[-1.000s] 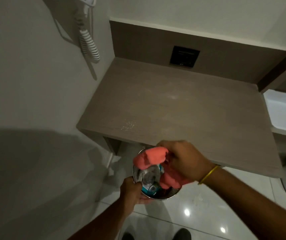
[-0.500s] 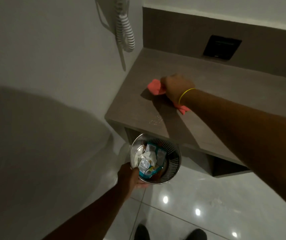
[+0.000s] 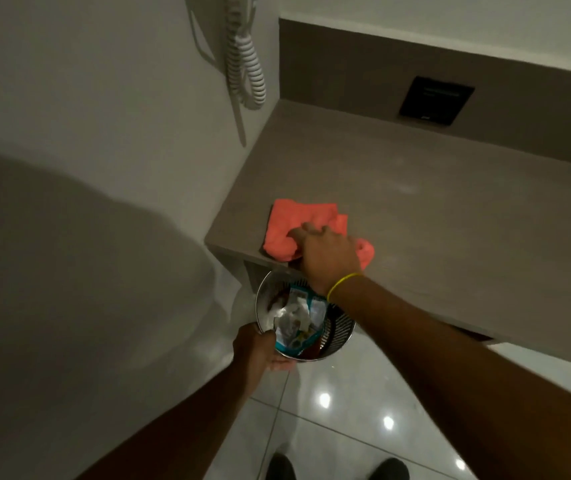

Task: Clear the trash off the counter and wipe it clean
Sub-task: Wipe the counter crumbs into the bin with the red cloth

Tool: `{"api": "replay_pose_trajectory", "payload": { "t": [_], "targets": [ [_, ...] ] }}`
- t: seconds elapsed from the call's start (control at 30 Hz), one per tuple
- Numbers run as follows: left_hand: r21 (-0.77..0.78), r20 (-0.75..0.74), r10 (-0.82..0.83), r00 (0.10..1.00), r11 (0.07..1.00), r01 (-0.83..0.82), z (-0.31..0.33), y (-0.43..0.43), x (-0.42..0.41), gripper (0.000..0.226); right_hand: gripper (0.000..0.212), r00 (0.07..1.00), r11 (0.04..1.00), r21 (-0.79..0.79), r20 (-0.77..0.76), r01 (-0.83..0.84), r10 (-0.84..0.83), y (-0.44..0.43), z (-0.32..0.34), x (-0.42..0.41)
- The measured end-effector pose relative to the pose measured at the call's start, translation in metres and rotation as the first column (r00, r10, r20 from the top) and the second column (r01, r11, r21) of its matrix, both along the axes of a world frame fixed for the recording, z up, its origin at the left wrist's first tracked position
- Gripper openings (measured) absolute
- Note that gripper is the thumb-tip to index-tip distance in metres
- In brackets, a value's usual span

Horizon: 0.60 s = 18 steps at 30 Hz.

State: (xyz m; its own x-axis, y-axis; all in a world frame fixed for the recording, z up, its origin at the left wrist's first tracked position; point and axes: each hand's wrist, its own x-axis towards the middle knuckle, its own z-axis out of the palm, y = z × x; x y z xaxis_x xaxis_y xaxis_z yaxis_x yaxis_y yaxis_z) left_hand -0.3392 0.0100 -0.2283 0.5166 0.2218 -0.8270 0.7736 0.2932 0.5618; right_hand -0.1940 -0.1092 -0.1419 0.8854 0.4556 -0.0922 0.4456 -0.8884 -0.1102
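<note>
A pink cloth [image 3: 298, 226] lies bunched on the brown counter [image 3: 433, 209] near its front left corner. My right hand [image 3: 327, 252], with a yellow band at the wrist, presses down on the cloth and grips it. Just below the counter's front edge, my left hand [image 3: 260, 351] holds a shiny metal bin [image 3: 337, 336] by its near rim. Inside the bin lie crumpled white paper and a teal wrapper [image 3: 298, 323]. My right forearm crosses over the bin's right side.
A white coiled cord [image 3: 246, 60] hangs on the left wall above the counter's back corner. A black socket plate [image 3: 436, 100] sits in the brown back panel. Glossy floor tiles [image 3: 346, 427] and my two dark shoes show below.
The cloth went from above the bin onto the counter, then my right hand dragged it from the counter's middle back to the front left corner. My left hand kept holding the bin.
</note>
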Motion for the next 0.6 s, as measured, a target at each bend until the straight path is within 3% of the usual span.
{"api": "replay_pose_trajectory", "payload": {
  "t": [0.13, 0.27, 0.4, 0.5, 0.6],
  "targets": [
    [-0.085, -0.012, -0.020, 1.000, 0.996, 0.019, 0.006, -0.005, 0.007, 0.019, 0.042, 0.993, 0.992, 0.051, -0.008, -0.116, 0.117, -0.008, 0.006, -0.056],
    [-0.183, -0.082, -0.003, 0.997, 0.983, -0.012, 0.010, -0.009, 0.006, 0.037, 0.035, 0.964, 0.967, 0.201, -0.181, -0.156, 0.193, -0.033, 0.012, -0.102],
    [-0.140, -0.094, -0.020, 0.995, 0.990, 0.007, 0.016, -0.024, -0.011, 0.023, 0.026, 0.914, 0.918, 0.389, -0.397, 0.080, 0.088, -0.083, 0.019, -0.130],
    [0.008, -0.090, -0.121, 0.989, 0.993, 0.122, 0.008, -0.045, -0.025, 0.017, 0.025, 0.817, 0.790, 0.518, -0.575, 0.328, 0.037, -0.128, 0.028, -0.141],
    [0.062, -0.084, -0.177, 0.981, 0.981, 0.183, 0.001, -0.072, -0.038, 0.009, 0.040, 0.757, 0.703, 0.549, -0.653, 0.451, 0.024, -0.180, 0.027, -0.148]
  ]
}}
